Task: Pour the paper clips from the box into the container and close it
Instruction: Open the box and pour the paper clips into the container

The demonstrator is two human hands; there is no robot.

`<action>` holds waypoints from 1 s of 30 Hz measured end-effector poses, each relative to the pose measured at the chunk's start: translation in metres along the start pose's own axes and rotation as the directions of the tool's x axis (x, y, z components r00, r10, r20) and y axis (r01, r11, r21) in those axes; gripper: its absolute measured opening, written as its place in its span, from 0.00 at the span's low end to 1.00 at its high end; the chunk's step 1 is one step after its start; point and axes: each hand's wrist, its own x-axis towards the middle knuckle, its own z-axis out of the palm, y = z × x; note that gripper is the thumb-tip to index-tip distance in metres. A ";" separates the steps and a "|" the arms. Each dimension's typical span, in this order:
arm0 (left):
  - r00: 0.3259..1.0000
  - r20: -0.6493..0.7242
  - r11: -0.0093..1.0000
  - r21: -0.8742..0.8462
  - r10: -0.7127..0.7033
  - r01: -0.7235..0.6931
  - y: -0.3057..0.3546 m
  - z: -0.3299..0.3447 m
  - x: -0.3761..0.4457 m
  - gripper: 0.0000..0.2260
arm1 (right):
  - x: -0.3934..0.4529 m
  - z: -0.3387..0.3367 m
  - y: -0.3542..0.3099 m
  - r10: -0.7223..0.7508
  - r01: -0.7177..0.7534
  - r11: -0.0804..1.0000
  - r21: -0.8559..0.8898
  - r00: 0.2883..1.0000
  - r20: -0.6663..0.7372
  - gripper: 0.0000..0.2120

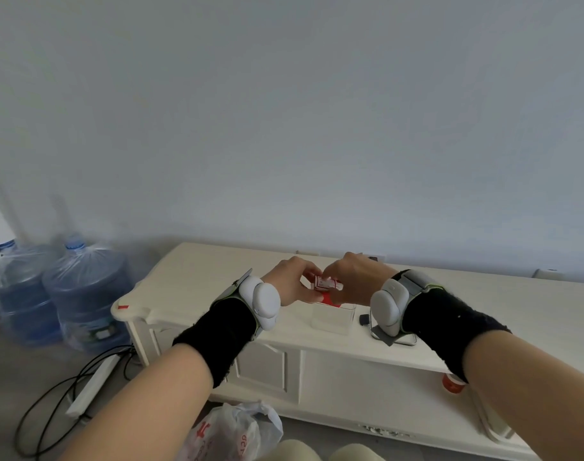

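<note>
A small red and white paper clip box [327,283] is held in the air between both hands, just above a clear square container [332,319] that stands on the cream cabinet top [197,277]. My left hand [292,281] pinches the box's left end. My right hand [357,277] grips its right end, and a red flap hangs below the box near the container's rim. The container's contents are too faint to make out. A flat clear piece [405,339], possibly the lid, lies right of the container, partly behind my right wrist.
A small dark object [364,319] lies right of the container. Two blue water jugs [84,294] stand on the floor at left, with cables and a power strip [91,387]. A plastic bag [230,434] sits below; a red item [452,384] rests on the lower shelf.
</note>
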 end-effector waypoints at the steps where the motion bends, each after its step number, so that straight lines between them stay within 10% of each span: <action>1: 1.000 0.005 1.000 0.000 -0.004 0.004 -0.001 0.001 -0.001 0.19 | -0.001 0.000 0.000 -0.020 0.019 1.000 0.003 1.000 0.016 0.13; 7: 1.000 -0.003 0.994 -0.108 -0.018 0.017 -0.011 0.008 -0.007 0.25 | -0.002 0.003 0.013 0.040 -0.029 0.959 0.283 0.999 -0.034 0.13; 12: 0.999 0.029 0.966 -0.256 0.035 -0.027 -0.013 0.014 -0.010 0.37 | 0.000 0.024 0.029 0.321 -0.159 0.713 0.683 0.940 -0.117 0.06; 22: 0.997 0.030 0.977 -0.207 0.067 -0.059 -0.010 0.017 -0.006 0.22 | -0.007 0.042 0.033 0.297 -0.307 0.161 0.938 0.921 0.251 0.16; 30: 1.000 0.014 0.981 -0.193 0.009 -0.006 -0.012 0.027 -0.004 0.21 | -0.006 0.049 0.033 0.263 -0.381 0.093 0.920 0.900 0.347 0.16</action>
